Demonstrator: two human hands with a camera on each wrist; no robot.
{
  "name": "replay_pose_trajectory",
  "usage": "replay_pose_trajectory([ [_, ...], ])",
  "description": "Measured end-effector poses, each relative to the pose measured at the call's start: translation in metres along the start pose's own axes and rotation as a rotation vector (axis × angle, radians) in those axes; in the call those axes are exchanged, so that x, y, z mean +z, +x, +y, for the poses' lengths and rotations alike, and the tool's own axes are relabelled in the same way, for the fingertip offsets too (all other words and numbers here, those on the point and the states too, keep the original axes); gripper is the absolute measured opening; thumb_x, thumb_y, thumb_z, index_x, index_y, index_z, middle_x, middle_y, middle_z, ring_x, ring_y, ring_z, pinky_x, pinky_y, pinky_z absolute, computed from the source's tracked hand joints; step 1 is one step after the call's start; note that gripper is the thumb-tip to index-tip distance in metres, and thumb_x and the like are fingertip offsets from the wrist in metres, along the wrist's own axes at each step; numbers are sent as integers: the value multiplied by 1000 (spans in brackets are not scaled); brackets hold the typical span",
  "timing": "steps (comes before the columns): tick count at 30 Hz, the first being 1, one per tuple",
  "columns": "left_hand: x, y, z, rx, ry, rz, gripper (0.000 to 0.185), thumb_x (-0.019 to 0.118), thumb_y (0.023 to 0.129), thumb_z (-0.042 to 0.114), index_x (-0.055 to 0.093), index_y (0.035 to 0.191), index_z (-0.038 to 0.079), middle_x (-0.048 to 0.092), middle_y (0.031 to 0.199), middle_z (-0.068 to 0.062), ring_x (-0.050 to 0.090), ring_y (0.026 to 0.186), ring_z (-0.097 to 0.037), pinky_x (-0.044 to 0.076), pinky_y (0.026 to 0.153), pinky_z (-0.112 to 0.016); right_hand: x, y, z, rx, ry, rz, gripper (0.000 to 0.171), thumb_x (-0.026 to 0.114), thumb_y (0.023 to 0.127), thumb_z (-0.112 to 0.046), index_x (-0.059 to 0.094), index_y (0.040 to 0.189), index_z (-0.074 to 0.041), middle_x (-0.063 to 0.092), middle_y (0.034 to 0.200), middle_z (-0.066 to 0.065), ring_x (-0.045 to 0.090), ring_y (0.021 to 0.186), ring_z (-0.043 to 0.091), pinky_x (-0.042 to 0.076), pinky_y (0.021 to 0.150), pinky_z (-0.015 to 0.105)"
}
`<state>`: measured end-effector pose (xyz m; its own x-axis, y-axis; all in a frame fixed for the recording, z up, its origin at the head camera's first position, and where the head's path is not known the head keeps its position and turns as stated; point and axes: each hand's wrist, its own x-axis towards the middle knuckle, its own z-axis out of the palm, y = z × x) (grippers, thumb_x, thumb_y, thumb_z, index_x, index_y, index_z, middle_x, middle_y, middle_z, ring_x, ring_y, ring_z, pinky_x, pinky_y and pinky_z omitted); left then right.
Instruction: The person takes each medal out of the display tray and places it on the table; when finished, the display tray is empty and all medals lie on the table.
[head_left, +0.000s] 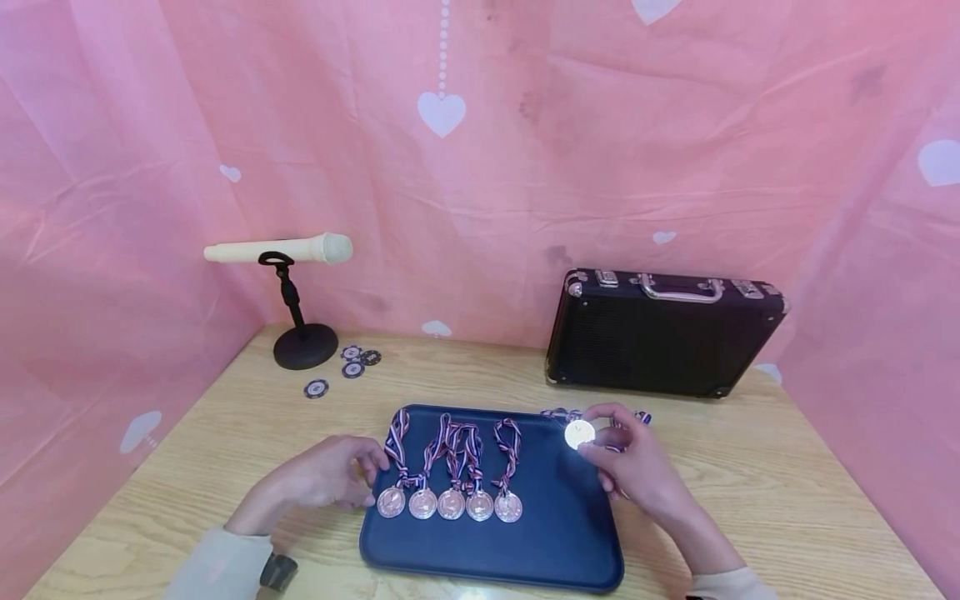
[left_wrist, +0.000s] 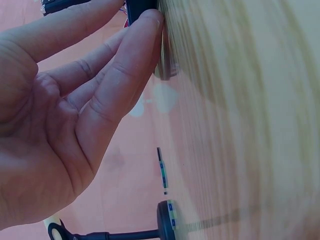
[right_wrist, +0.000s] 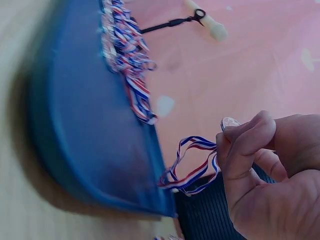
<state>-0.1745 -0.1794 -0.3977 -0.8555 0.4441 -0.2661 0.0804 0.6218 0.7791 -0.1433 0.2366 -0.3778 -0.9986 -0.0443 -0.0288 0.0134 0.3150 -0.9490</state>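
Note:
My right hand (head_left: 633,458) pinches a bright round medal (head_left: 580,434) between thumb and fingers above the far right corner of the blue tray (head_left: 442,554). From that medal a red, white and blue ribbon (right_wrist: 197,177) loops down by the tray's rim in the right wrist view. On the tray's left half, several more medals (head_left: 451,504) lie in a row, their striped ribbons (head_left: 507,442) pointing to the back. At the tray's left edge is my left hand (head_left: 333,473), its fingertips (left_wrist: 150,22) touching the rim with the fingers nearly straight.
A black briefcase (head_left: 660,342) with a metal handle stands at the back right. Back left, a white microphone (head_left: 277,249) sits on a black stand (head_left: 305,345), with several poker chips (head_left: 353,368) beside it. Another striped ribbon (head_left: 642,417) shows behind my right hand. Pink curtain (head_left: 480,200) surrounds the wooden table.

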Motion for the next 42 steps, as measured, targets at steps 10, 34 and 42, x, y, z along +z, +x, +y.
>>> replay_pose_trajectory([
  [10, 0, -1, 1, 5, -8, 0, 38, 81, 81, -10, 68, 114, 4, 62, 94, -7, 63, 76, -20, 60, 64, -35, -48, 1, -1, -31, 32, 116, 37, 73, 97, -2, 56, 125, -19, 64, 79, -5, 52, 49, 12, 46, 43, 23],
  [34, 0, -1, 0, 20, 1, 4, 38, 81, 80, -9, 68, 114, 4, 62, 94, -7, 61, 77, -20, 59, 63, -34, -121, 0, 61, 29, -110, 131, 44, 69, 96, 3, 59, 117, -34, 65, 72, -1, 55, 49, 10, 49, 44, 26],
  [42, 0, 0, 0, 16, 11, 1, 38, 81, 81, -8, 68, 115, 4, 63, 94, -7, 62, 77, -20, 59, 63, -33, -129, -7, 73, 139, -166, -40, 42, 68, 97, -1, 49, 135, 0, 69, 80, 8, 58, 53, 14, 55, 49, 32],
])
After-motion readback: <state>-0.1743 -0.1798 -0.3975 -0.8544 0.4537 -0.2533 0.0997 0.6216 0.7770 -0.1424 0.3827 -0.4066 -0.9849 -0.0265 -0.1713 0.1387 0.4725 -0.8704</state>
